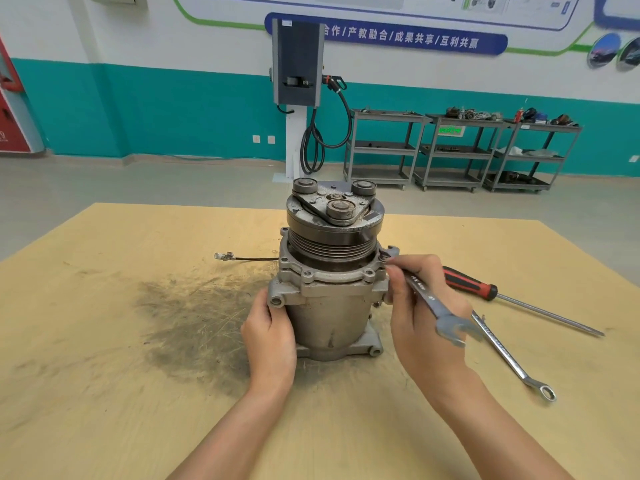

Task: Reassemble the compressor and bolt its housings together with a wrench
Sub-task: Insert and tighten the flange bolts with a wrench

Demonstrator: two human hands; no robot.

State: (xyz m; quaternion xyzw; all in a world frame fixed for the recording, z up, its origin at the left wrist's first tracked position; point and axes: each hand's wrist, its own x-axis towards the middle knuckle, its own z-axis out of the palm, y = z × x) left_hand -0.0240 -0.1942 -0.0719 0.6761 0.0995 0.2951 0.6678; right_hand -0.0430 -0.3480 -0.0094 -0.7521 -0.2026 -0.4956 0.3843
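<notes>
Steel wrench [429,292] gripped by right hand [424,317] at compressor [329,289] flange edge; left hand [272,332] clasps its side.

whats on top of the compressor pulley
On the pulley sits a dark clutch plate bearing a triangular bracket with three round bosses. Whatever lies beneath the plate, inside the pulley, is covered.

Red screwdriver [471,283] on wood table [138,393]; 3 shelf carts [460,150] by wall; charger [298,64].
</notes>
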